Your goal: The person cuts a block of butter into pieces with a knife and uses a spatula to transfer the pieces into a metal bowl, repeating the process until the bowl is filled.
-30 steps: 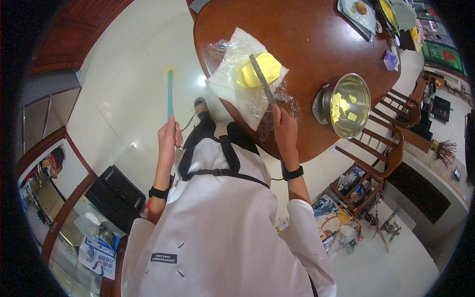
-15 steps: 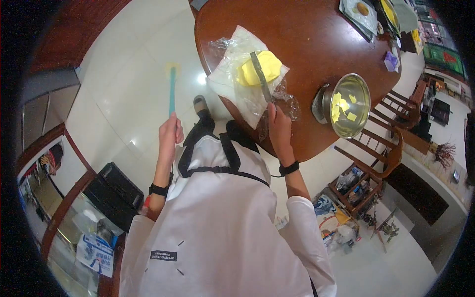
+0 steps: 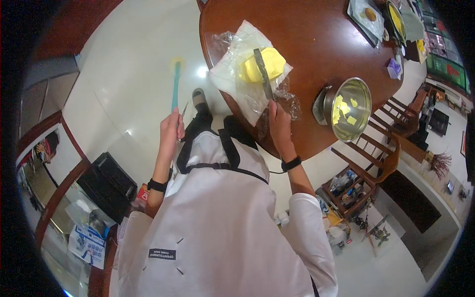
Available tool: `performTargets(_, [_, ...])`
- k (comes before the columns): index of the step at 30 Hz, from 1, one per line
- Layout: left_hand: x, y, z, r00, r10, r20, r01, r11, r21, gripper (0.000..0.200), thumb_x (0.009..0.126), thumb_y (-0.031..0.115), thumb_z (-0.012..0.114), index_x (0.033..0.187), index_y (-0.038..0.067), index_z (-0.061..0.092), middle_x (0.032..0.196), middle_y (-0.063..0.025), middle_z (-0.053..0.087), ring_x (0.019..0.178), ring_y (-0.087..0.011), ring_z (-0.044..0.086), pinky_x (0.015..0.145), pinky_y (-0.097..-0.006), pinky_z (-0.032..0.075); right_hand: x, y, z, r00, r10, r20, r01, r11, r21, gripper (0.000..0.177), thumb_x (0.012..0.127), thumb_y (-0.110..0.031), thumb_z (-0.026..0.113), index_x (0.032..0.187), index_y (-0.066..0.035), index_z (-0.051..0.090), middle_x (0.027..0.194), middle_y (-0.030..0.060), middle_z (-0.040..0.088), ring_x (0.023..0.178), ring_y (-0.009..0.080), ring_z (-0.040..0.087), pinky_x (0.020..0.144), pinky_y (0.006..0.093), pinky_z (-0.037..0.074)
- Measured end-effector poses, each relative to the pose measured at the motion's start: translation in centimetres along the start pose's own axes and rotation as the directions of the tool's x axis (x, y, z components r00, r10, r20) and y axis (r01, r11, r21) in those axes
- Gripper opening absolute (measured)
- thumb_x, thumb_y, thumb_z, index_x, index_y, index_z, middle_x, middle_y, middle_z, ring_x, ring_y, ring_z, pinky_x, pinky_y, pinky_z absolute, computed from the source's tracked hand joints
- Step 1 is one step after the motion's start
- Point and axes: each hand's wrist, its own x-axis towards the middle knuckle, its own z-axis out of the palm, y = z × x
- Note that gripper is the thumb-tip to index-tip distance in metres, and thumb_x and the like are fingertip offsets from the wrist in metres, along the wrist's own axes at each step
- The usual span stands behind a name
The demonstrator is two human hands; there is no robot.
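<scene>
The right hand (image 3: pixel 279 121) has edged the knife (image 3: pixel 263 74) slightly farther across the butter (image 3: pixel 275 61).

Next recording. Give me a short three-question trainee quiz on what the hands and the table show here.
1. The left hand holds: A) a teal spatula B) a fork C) a cup.
2. True or false: the metal bowl is empty.
3. What tool does the right hand hold across the butter block?

Key: 1 A. 2 False, it holds yellow pieces. 3 A knife.
</scene>
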Motion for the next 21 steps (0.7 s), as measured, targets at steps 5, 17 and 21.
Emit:
performTargets(5, [-0.3,0.2,0.8,1.0,-0.018,-0.016,0.018,0.999,0.044,0.043,0.102,0.04,0.047,0.071,0.01,0.047,0.053,0.0053,0.036,0.043,-0.0052,0.033,0.043,-0.0224,0.027,0.3,0.9,0.3,0.999,-0.05,0.001,0.05,0.998,0.034,0.034,0.101,-0.024,0.049,0.089,0.004,0.062,0.073,0.0294,0.058,0.069,0.047,0.06,0.054,0.0505,0.043])
performTargets(17, [-0.5,-0.7,2.0,0.967,-0.158,0.202,0.12,0.974,0.191,0.044,0.1,0.043,0.05,0.07,0.011,0.049,0.053,0.0069,0.038,0.044,-0.0037,0.033,0.042,-0.0212,0.025,0.8,1.4,0.0,0.992,-0.11,0.055,0.109,0.994,0.012,0.032,0.101,-0.021,0.05,0.085,0.006,0.059,0.072,0.0293,0.057,0.067,0.0472,0.058,0.053,0.0498,0.041])
performTargets(21, [-0.6,-0.9,2.2,0.958,-0.154,0.241,0.094,0.965,0.246,0.047,0.1,0.045,0.049,0.068,0.011,0.049,0.052,0.007,0.037,0.044,-0.0038,0.033,0.043,-0.0209,0.025,1.0,1.9,0.2,0.992,-0.091,0.086,0.09,0.996,0.014,0.03,0.101,-0.019,0.05,0.089,0.006,0.061,0.075,0.0295,0.058,0.07,0.0471,0.059,0.053,0.0501,0.042])
